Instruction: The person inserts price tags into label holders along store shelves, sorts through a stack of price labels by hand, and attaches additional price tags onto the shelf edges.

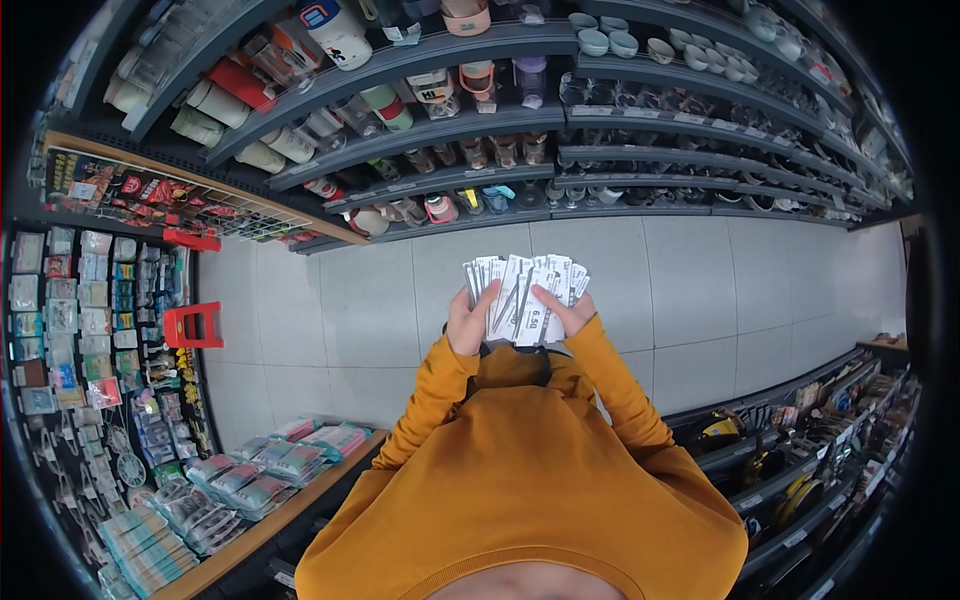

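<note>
A fanned bunch of white price tags [510, 285] with dark print is spread between my two hands in front of my waist. My left hand [468, 322] grips the left side of the bunch, its thumb lying on top. On the right side, my right hand [571, 312] is closed on the tags with its thumb pressed on the front ones. One tag near that thumb reads 6.50. The fingers beneath the tags are hidden. Mustard-yellow sleeves [430, 388] cover both my arms.
Ahead stand shelves [450, 130] with bottles, cups, glasses and bowls [593, 42]. A red step stool [193, 326] is at the left, near hanging small goods. Packaged goods [270, 465] lie on a wooden-edged display at lower left. Pans [715, 430] fill racks at right. Grey floor tiles [690, 290] lie between.
</note>
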The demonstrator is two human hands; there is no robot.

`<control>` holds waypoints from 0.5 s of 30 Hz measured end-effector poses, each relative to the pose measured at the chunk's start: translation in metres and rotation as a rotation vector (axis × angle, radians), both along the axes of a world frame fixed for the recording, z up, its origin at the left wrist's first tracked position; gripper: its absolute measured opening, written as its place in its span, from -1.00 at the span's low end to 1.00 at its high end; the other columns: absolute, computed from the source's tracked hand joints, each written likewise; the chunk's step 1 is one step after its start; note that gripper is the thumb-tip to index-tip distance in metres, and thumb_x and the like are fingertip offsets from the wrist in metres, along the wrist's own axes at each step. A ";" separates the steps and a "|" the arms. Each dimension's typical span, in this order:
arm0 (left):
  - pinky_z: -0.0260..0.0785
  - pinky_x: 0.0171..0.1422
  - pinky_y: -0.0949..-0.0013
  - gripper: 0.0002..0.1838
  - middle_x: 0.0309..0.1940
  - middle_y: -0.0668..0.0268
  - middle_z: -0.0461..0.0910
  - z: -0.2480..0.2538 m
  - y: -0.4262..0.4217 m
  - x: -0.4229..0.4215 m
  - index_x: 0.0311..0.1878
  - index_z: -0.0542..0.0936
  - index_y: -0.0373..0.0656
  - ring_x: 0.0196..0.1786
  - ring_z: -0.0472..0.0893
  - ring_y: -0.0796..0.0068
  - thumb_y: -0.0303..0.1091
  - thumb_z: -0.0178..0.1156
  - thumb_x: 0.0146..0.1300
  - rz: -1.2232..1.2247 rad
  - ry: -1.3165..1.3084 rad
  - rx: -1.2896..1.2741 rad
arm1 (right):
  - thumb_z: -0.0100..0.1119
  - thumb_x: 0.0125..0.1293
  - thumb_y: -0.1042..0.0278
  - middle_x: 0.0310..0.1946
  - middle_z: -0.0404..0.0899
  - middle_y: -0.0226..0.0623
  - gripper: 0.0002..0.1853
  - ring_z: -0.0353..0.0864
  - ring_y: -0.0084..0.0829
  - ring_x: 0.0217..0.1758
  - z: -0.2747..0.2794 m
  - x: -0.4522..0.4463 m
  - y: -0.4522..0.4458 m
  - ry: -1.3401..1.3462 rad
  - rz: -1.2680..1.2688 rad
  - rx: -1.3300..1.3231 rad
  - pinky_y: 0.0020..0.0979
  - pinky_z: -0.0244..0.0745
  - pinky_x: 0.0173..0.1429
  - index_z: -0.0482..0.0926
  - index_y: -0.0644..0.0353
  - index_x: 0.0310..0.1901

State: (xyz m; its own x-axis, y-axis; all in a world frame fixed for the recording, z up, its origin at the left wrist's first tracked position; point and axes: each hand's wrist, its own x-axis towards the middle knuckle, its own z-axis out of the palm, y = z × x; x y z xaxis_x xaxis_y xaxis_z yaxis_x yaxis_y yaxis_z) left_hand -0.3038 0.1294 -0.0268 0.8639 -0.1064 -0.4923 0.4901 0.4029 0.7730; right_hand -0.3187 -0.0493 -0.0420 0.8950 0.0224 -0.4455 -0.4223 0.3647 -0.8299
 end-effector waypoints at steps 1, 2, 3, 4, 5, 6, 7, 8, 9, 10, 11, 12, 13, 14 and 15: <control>0.42 -0.09 0.53 -0.74 -0.17 0.28 0.61 -0.001 0.001 -0.001 -0.03 0.50 -0.34 -0.18 0.57 0.63 -0.45 0.23 0.25 -0.025 -0.046 0.029 | 0.31 0.20 0.39 -0.15 0.62 -0.30 -0.65 0.58 -0.54 -0.12 -0.003 0.000 -0.002 -0.005 -0.037 0.045 -0.48 0.50 -0.02 0.52 0.32 0.00; 0.42 -0.09 0.53 -0.74 -0.17 0.28 0.61 -0.004 0.001 -0.002 -0.03 0.50 -0.34 -0.18 0.57 0.63 -0.46 0.22 0.25 -0.051 -0.091 0.059 | 0.31 0.19 0.39 -0.16 0.62 -0.30 -0.65 0.59 -0.54 -0.14 -0.005 0.000 -0.005 -0.008 -0.023 0.057 -0.49 0.51 -0.06 0.52 0.32 -0.01; 0.42 -0.09 0.52 -0.74 -0.17 0.28 0.61 -0.002 0.000 -0.002 -0.03 0.50 -0.34 -0.18 0.57 0.63 -0.46 0.22 0.25 -0.078 -0.136 0.088 | 0.31 0.19 0.39 -0.16 0.62 -0.30 -0.65 0.60 -0.53 -0.15 -0.001 0.000 -0.006 -0.022 -0.007 0.033 -0.50 0.51 -0.06 0.52 0.32 -0.02; 0.42 -0.09 0.53 -0.74 -0.17 0.28 0.61 0.000 -0.002 -0.003 -0.03 0.50 -0.35 -0.18 0.56 0.63 -0.46 0.22 0.25 -0.084 -0.136 0.102 | 0.31 0.19 0.39 -0.16 0.62 -0.30 -0.66 0.60 -0.53 -0.16 0.002 -0.002 -0.007 -0.037 0.008 0.010 -0.50 0.52 -0.07 0.52 0.32 -0.02; 0.42 -0.08 0.53 -0.74 -0.17 0.28 0.61 0.004 -0.003 -0.004 -0.04 0.50 -0.35 -0.18 0.56 0.64 -0.46 0.22 0.25 -0.090 -0.135 0.117 | 0.31 0.19 0.39 -0.17 0.62 -0.30 -0.66 0.60 -0.53 -0.16 0.003 -0.003 -0.008 -0.050 0.022 -0.014 -0.51 0.52 -0.08 0.52 0.32 -0.03; 0.42 -0.08 0.53 -0.75 -0.17 0.28 0.61 0.009 -0.005 -0.005 -0.04 0.50 -0.35 -0.17 0.56 0.64 -0.46 0.22 0.25 -0.096 -0.135 0.132 | 0.31 0.19 0.39 -0.17 0.62 -0.30 -0.66 0.61 -0.53 -0.16 0.002 -0.004 -0.009 -0.062 0.006 -0.024 -0.51 0.53 -0.09 0.52 0.32 -0.03; 0.42 -0.09 0.53 -0.75 -0.18 0.27 0.62 0.011 -0.005 -0.004 -0.05 0.51 -0.35 -0.19 0.57 0.63 -0.46 0.23 0.25 -0.074 -0.167 0.168 | 0.32 0.18 0.39 -0.17 0.62 -0.29 -0.65 0.61 -0.53 -0.17 0.000 -0.004 -0.010 -0.076 -0.011 -0.033 -0.51 0.53 -0.09 0.52 0.32 -0.02; 0.43 -0.11 0.53 -0.76 -0.19 0.27 0.62 0.012 -0.005 -0.004 -0.06 0.52 -0.35 -0.20 0.58 0.63 -0.46 0.23 0.24 -0.052 -0.200 0.203 | 0.32 0.18 0.39 -0.17 0.62 -0.29 -0.65 0.61 -0.52 -0.17 -0.002 -0.004 -0.011 -0.090 -0.027 -0.042 -0.51 0.53 -0.09 0.52 0.32 -0.02; 0.44 -0.12 0.52 -0.76 -0.21 0.26 0.63 0.014 -0.005 -0.003 -0.07 0.53 -0.35 -0.22 0.58 0.62 -0.46 0.23 0.24 -0.029 -0.233 0.238 | 0.32 0.18 0.39 -0.17 0.62 -0.29 -0.64 0.61 -0.52 -0.16 -0.005 -0.004 -0.013 -0.070 -0.055 -0.003 -0.50 0.53 -0.09 0.52 0.32 -0.02; 0.45 -0.14 0.52 -0.77 -0.22 0.26 0.63 0.017 -0.004 -0.002 -0.08 0.53 -0.35 -0.24 0.59 0.61 -0.46 0.24 0.23 -0.019 -0.204 0.217 | 0.32 0.18 0.39 -0.16 0.62 -0.29 -0.64 0.62 -0.51 -0.16 -0.008 -0.004 -0.016 -0.050 -0.081 0.036 -0.50 0.53 -0.08 0.52 0.32 -0.02; 0.46 -0.15 0.52 -0.77 -0.23 0.25 0.64 0.020 -0.002 -0.001 -0.09 0.54 -0.35 -0.25 0.60 0.61 -0.46 0.25 0.22 -0.008 -0.176 0.195 | 0.33 0.18 0.38 -0.16 0.62 -0.29 -0.63 0.62 -0.51 -0.15 -0.010 -0.003 -0.019 -0.030 -0.107 0.075 -0.50 0.53 -0.07 0.52 0.32 -0.01; 0.47 -0.17 0.52 -0.78 -0.24 0.24 0.64 0.022 -0.001 0.000 -0.10 0.55 -0.35 -0.27 0.61 0.60 -0.47 0.26 0.21 0.003 -0.146 0.174 | 0.32 0.18 0.39 -0.16 0.62 -0.28 -0.63 0.62 -0.50 -0.14 -0.009 -0.003 -0.024 0.010 -0.102 0.053 -0.48 0.53 -0.07 0.51 0.32 0.00; 0.47 -0.18 0.52 -0.78 -0.24 0.24 0.65 0.024 -0.001 0.001 -0.11 0.56 -0.34 -0.28 0.62 0.59 -0.47 0.27 0.20 -0.024 -0.116 0.143 | 0.33 0.17 0.40 -0.16 0.62 -0.28 -0.63 0.62 -0.50 -0.14 -0.010 -0.003 -0.023 0.018 -0.089 0.063 -0.48 0.53 -0.07 0.51 0.32 0.00; 0.48 -0.19 0.51 -0.78 -0.24 0.23 0.65 0.027 -0.003 0.001 -0.11 0.56 -0.34 -0.29 0.62 0.58 -0.47 0.28 0.19 -0.052 -0.085 0.112 | 0.33 0.17 0.41 -0.16 0.63 -0.28 -0.62 0.62 -0.50 -0.14 -0.010 -0.004 -0.022 0.028 -0.076 0.072 -0.48 0.53 -0.07 0.51 0.32 0.00; 0.49 -0.20 0.51 -0.78 -0.25 0.23 0.65 0.030 -0.005 0.000 -0.12 0.57 -0.34 -0.30 0.63 0.57 -0.47 0.29 0.18 -0.081 -0.053 0.081 | 0.33 0.16 0.43 -0.16 0.63 -0.28 -0.62 0.62 -0.50 -0.15 -0.010 -0.006 -0.020 0.038 -0.065 0.082 -0.48 0.53 -0.07 0.52 0.32 0.00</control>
